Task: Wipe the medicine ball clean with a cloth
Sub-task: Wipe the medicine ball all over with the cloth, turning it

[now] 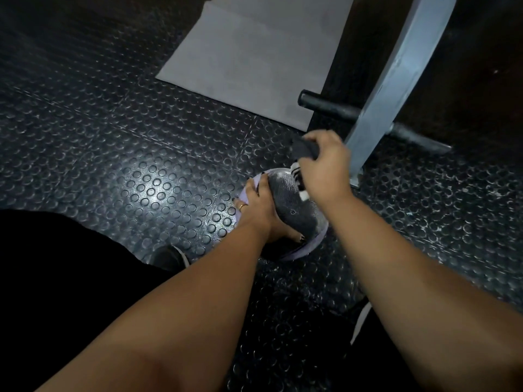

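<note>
The medicine ball [294, 205] sits on the black stud-patterned rubber floor [141, 165], just in front of the person's feet. Its skin is a dark grey textured panel edged with lilac bands. White and black marks show on its far side under the right wrist, perhaps printing, but too blurred and too covered to read. No other writing or brand can be made out.

The hands are apart and each is busy. The left hand [259, 213], with a gold ring [242, 206] on one finger, grips the ball's left side, fingers over the lilac edge and thumb wrapped low on the near face. The right hand [325, 165] is clenched round a bunched dark cloth [304, 148] at the ball's far upper edge; whether the cloth touches the ball cannot be told.

Beyond lies a grey mat [249, 66] flat on the floor. To its right stands a pale metal frame leg [396, 80] crossed by a black bar [328, 106]. A dark shoe [169, 257] shows near the left forearm.
</note>
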The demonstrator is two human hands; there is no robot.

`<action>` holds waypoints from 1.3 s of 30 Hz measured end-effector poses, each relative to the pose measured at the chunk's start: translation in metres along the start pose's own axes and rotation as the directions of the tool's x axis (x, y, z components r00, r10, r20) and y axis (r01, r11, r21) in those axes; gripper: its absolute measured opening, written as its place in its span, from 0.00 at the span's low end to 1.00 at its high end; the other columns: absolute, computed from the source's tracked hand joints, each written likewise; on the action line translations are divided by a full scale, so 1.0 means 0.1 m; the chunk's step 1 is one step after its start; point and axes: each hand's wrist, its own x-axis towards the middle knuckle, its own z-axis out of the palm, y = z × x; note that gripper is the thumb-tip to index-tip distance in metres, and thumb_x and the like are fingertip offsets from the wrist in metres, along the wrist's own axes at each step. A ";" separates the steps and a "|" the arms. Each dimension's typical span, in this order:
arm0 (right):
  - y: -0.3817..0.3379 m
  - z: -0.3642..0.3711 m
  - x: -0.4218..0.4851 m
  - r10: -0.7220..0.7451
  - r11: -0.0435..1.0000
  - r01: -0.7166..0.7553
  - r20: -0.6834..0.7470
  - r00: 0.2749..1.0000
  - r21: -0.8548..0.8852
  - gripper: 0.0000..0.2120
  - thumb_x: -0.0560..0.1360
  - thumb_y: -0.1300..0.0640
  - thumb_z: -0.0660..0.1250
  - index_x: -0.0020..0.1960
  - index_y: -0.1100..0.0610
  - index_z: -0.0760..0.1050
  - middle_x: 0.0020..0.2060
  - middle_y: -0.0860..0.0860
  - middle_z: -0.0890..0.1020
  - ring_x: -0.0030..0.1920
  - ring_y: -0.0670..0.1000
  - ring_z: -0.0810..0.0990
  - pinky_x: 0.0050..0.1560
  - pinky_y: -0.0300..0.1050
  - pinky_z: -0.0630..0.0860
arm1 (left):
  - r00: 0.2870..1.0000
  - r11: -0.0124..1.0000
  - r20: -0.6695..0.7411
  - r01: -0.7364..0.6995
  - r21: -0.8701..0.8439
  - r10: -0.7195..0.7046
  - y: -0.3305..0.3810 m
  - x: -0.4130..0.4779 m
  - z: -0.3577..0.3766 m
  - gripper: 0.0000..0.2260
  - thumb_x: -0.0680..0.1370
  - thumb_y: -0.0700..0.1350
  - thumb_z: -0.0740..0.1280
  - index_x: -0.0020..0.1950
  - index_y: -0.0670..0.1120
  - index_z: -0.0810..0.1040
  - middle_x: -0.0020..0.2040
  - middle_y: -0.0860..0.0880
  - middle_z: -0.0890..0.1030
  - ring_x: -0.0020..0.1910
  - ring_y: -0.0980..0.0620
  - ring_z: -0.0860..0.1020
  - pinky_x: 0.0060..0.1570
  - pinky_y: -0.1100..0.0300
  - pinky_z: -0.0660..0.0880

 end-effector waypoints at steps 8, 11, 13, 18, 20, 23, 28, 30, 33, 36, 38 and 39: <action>0.22 -0.41 -0.07 0.511 0.849 -0.511 0.040 0.859 0.135 0.14 0.67 0.58 0.72 0.41 0.53 0.66 0.35 0.49 0.73 0.34 0.49 0.72 0.30 0.40 0.67 | 1.000 0.997 -0.005 0.024 -0.076 -0.024 -0.03 0.07 -0.05 0.71 0.54 0.58 0.86 0.79 0.59 0.36 0.80 0.51 0.36 0.78 0.30 0.45 0.71 0.30 0.61; 0.32 -0.38 -0.20 0.554 0.822 -0.540 -0.039 0.831 0.181 0.07 0.68 0.54 0.70 0.44 0.54 0.73 0.40 0.52 0.79 0.39 0.53 0.78 0.37 0.43 0.73 | 1.000 0.995 -0.007 0.024 -0.092 -0.025 -0.04 0.05 -0.07 0.70 0.55 0.57 0.86 0.80 0.58 0.36 0.81 0.51 0.36 0.78 0.31 0.48 0.72 0.32 0.61; 0.34 -0.33 -0.27 0.537 0.843 -0.522 -0.144 0.831 0.130 0.08 0.70 0.54 0.69 0.46 0.56 0.74 0.43 0.54 0.80 0.41 0.54 0.78 0.39 0.43 0.71 | 1.000 0.995 -0.008 0.016 -0.102 -0.017 -0.03 0.04 -0.07 0.70 0.56 0.56 0.86 0.80 0.57 0.36 0.81 0.50 0.36 0.78 0.32 0.50 0.71 0.34 0.61; 0.18 -0.17 -0.45 0.212 0.975 -0.220 -0.333 0.919 0.015 0.13 0.71 0.61 0.69 0.48 0.57 0.65 0.47 0.54 0.71 0.44 0.51 0.71 0.41 0.35 0.62 | 1.000 0.994 -0.003 0.020 -0.108 -0.021 -0.04 0.04 -0.07 0.70 0.55 0.56 0.86 0.80 0.58 0.36 0.81 0.51 0.36 0.78 0.32 0.46 0.72 0.32 0.60; 0.16 -0.04 -0.56 0.118 0.981 -0.140 -0.157 0.981 -0.138 0.15 0.71 0.60 0.70 0.47 0.55 0.63 0.48 0.51 0.68 0.47 0.52 0.71 0.44 0.39 0.66 | 1.000 0.994 0.000 0.024 -0.109 -0.024 -0.06 0.08 -0.05 0.70 0.55 0.57 0.86 0.79 0.59 0.35 0.81 0.52 0.36 0.79 0.32 0.44 0.73 0.31 0.58; 0.24 0.14 -0.75 -0.008 0.939 0.054 0.137 0.991 -0.340 0.10 0.71 0.59 0.68 0.51 0.58 0.73 0.52 0.53 0.71 0.54 0.53 0.69 0.53 0.47 0.73 | 0.999 0.995 -0.031 0.012 -0.102 -0.015 -0.09 0.14 -0.01 0.60 0.66 0.54 0.80 0.80 0.58 0.36 0.81 0.50 0.36 0.78 0.30 0.44 0.74 0.32 0.56; 0.35 0.13 -0.87 -0.120 0.935 0.223 0.344 0.931 -0.277 0.18 0.66 0.69 0.66 0.54 0.60 0.78 0.53 0.52 0.74 0.53 0.54 0.68 0.56 0.49 0.74 | 0.999 0.995 -0.031 0.020 -0.097 -0.023 -0.12 0.16 -0.01 0.56 0.69 0.51 0.78 0.80 0.59 0.37 0.80 0.50 0.35 0.77 0.30 0.43 0.74 0.35 0.55; 0.38 0.06 -0.90 -0.155 0.931 0.274 0.417 0.896 -0.243 0.20 0.63 0.72 0.65 0.53 0.61 0.78 0.52 0.53 0.73 0.53 0.54 0.68 0.54 0.48 0.74 | 1.000 0.994 -0.001 0.023 -0.105 -0.023 -0.14 0.15 0.00 0.60 0.66 0.50 0.80 0.79 0.59 0.35 0.80 0.52 0.34 0.77 0.30 0.42 0.74 0.33 0.55; 0.45 -0.03 -0.86 -0.196 0.910 0.340 0.478 0.856 -0.237 0.20 0.62 0.74 0.66 0.53 0.62 0.79 0.50 0.52 0.73 0.53 0.54 0.69 0.53 0.47 0.76 | 1.000 0.996 -0.009 0.014 -0.086 -0.014 -0.11 0.14 0.01 0.60 0.66 0.52 0.80 0.79 0.59 0.35 0.80 0.52 0.34 0.77 0.29 0.44 0.73 0.33 0.56; 0.50 0.01 -0.78 -0.210 0.896 0.355 0.449 0.868 -0.267 0.18 0.65 0.71 0.69 0.54 0.61 0.79 0.50 0.53 0.74 0.53 0.54 0.69 0.54 0.45 0.74 | 1.000 0.997 -0.007 0.018 -0.075 -0.018 -0.06 0.12 0.00 0.62 0.65 0.52 0.81 0.79 0.57 0.35 0.80 0.50 0.34 0.77 0.29 0.43 0.74 0.34 0.56; 0.50 0.07 -0.72 -0.153 0.930 0.257 0.359 0.921 -0.263 0.18 0.66 0.71 0.68 0.55 0.62 0.79 0.51 0.53 0.74 0.54 0.54 0.68 0.56 0.41 0.70 | 1.000 0.996 0.000 0.030 -0.082 -0.030 -0.04 0.10 0.00 0.65 0.62 0.53 0.83 0.79 0.57 0.34 0.80 0.49 0.34 0.78 0.30 0.42 0.74 0.34 0.55; 0.50 0.09 -0.68 -0.101 0.950 0.181 0.297 0.949 -0.253 0.18 0.66 0.72 0.66 0.55 0.62 0.78 0.52 0.53 0.74 0.54 0.54 0.68 0.57 0.40 0.69 | 1.000 0.997 -0.002 0.029 -0.078 -0.029 -0.03 0.10 -0.01 0.66 0.61 0.54 0.84 0.79 0.56 0.35 0.80 0.49 0.35 0.78 0.31 0.42 0.74 0.34 0.55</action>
